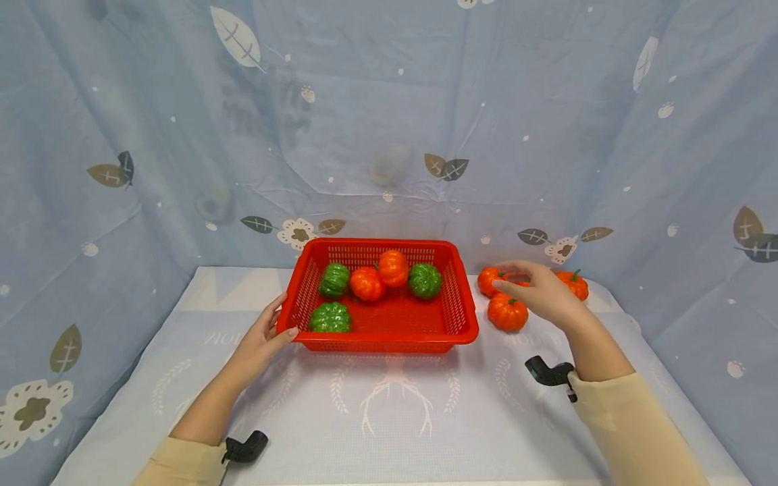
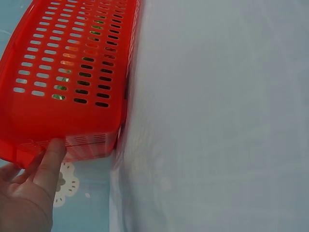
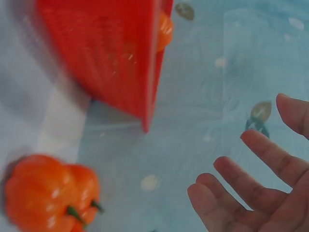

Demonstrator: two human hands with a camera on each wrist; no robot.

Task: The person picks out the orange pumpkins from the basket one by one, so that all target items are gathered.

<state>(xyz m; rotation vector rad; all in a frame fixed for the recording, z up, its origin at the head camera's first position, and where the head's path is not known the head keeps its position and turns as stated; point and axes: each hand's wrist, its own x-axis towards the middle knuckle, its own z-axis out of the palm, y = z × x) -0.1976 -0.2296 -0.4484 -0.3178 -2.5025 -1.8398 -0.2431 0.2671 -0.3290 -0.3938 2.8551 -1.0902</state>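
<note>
A red plastic basket (image 1: 389, 343) stands on the table with three green pumpkins (image 1: 425, 281) and two orange pumpkins (image 1: 393, 268) inside. My left hand (image 1: 258, 343) holds the basket's left front corner, thumb at the rim and fingers along the side; the left wrist view shows this hand (image 2: 31, 198) against the perforated basket (image 2: 63, 111). To the right of the basket, my right hand (image 1: 541, 290) hovers over several loose orange pumpkins (image 1: 507, 312), partly hiding some. In the right wrist view its fingers (image 3: 251, 193) are spread and hold nothing, apart from the orange pumpkins (image 3: 41, 193).
A pale printed cloth covers the table (image 1: 395, 432). Blue patterned fabric (image 1: 365, 135) hangs behind and on both sides, close to the basket's back and the pumpkins. Each wrist carries a black camera mount (image 1: 246, 447).
</note>
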